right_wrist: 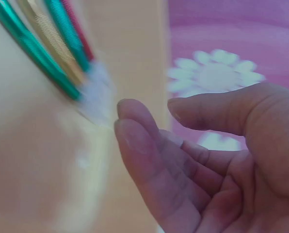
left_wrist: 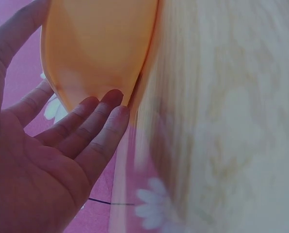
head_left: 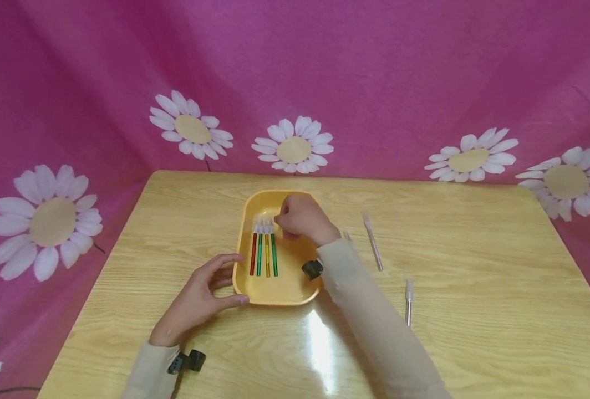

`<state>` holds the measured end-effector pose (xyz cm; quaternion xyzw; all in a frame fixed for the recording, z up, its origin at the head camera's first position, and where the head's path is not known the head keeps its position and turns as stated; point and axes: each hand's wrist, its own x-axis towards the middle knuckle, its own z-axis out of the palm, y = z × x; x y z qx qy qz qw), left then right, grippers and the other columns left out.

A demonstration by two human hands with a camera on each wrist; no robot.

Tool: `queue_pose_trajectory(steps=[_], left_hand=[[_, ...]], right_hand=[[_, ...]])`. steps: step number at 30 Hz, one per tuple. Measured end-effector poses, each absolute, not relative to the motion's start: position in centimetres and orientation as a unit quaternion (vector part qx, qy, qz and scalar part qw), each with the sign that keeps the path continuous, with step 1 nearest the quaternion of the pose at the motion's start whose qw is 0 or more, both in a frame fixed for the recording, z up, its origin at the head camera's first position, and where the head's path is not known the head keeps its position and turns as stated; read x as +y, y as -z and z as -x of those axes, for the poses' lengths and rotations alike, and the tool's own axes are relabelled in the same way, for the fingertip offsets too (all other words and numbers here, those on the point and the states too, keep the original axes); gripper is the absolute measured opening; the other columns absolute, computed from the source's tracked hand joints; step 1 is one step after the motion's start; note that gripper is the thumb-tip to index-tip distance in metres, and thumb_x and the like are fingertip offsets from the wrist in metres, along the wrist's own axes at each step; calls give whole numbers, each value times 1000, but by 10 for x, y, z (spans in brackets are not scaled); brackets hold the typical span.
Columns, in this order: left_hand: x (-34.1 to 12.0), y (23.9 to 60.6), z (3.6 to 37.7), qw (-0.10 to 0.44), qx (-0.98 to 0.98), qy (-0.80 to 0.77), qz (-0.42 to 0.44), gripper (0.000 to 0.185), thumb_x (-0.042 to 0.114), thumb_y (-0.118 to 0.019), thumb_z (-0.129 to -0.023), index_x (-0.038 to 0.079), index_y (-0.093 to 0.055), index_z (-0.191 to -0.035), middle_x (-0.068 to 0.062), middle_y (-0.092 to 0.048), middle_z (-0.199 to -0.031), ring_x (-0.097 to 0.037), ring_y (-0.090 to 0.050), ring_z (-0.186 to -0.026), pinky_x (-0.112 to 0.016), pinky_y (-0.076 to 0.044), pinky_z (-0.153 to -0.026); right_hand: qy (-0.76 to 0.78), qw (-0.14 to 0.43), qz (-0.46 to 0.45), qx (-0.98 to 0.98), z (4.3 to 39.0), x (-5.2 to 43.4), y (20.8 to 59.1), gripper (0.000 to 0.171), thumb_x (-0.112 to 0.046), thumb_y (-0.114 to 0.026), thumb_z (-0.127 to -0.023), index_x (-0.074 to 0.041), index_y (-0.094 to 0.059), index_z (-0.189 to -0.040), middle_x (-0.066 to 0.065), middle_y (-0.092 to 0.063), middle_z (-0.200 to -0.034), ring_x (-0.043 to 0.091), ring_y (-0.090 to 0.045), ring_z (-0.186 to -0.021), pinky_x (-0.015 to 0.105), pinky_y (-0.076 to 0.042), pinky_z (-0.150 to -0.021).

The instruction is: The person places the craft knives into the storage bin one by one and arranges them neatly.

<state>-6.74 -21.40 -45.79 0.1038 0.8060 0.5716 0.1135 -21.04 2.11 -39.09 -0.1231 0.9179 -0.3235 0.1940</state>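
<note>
The right grip [head_left: 300, 217] is hovering with loosely curled, empty fingers just beside the four coloured pens [head_left: 264, 252] lying in the yellow tray [head_left: 275, 293]; the left grip [head_left: 202, 296], fingers relaxed, is touching the tray's edge on the worktop [head_left: 474, 266].

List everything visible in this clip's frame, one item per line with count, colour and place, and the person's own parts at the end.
tray: 1, yellow-orange, middle of the table.
pens in the tray: 4, red, green, yellow and green with pale caps, lying side by side.
pens on the table: 2 plainly seen, clear or greyish, right of the tray; a third seems to show beside the right sleeve.
table: 1, light wood.
backdrop: 1, pink cloth with white daisies, behind and at both sides.
wrist cameras: 2, black, one on each wrist.
left hand: 1, fingers relaxed, resting against the tray's near left corner.
right hand: 1, over the tray beside the pen caps; it holds nothing in the wrist view.
</note>
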Motion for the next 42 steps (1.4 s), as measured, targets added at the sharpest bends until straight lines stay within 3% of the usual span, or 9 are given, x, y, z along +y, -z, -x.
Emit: queue_pose_trajectory(steps=[8, 15, 19, 25, 32, 42], left_hand=[[-216, 458, 65, 117, 809, -568, -95, 78, 13, -91, -79, 13, -53, -147, -19, -58, -148, -38, -67, -127, -32, -61, -104], [-215, 459, 66, 107, 819, -552, -117, 74, 13, -89, -82, 11, -54, -146, -16, -58, -148, -36, -65, -130, -32, -59, -107], [-216, 459, 67, 98, 827, -539, -127, 66, 12, -85, -87, 11, -55, -146, -14, -58, -147, -36, -64, -131, -34, -59, -108], [-215, 460, 67, 90, 827, -539, -132, 58, 13, -80, -92, 9, -56, -145, -17, -59, -145, -38, -65, -129, -38, -60, -107], [-214, 460, 67, 86, 823, -546, -134, 59, 13, -82, -90, 9, -57, -143, -16, -60, -143, -37, -67, -127, -34, -60, -105], [-213, 460, 68, 96, 824, -543, -128, 60, 13, -82, -90, 10, -56, -144, -16, -59, -146, -37, -66, -129, -32, -60, -105]], right_hand=[[341, 140, 108, 923, 217, 68, 376, 20, -22, -67, -99, -3, -71, -92, 8, -73, -81, 21, -73, -66, 25, -59, -58], [283, 80, 93, 951, 225, 127, 393, 21, -22, -65, -94, -3, -74, -91, 13, -73, -93, 21, -63, -75, 30, -50, -68], [262, 90, 63, 959, 223, 153, 401, 21, -22, -65, -93, -2, -73, -92, 12, -70, -92, 22, -58, -76, 31, -49, -65], [256, 120, 28, 959, 218, 178, 414, 23, -22, -65, -92, -1, -71, -89, 4, -61, -76, 19, -52, -69, 27, -43, -58], [239, 165, 14, 957, 213, 192, 428, 32, -28, -73, -88, 1, -73, -101, 12, -70, -95, 24, -60, -85, 31, -51, -71], [253, 178, -4, 951, 210, 200, 436, 23, -19, -75, -86, 2, -74, -93, 8, -65, -82, 21, -57, -77, 25, -46, -61]])
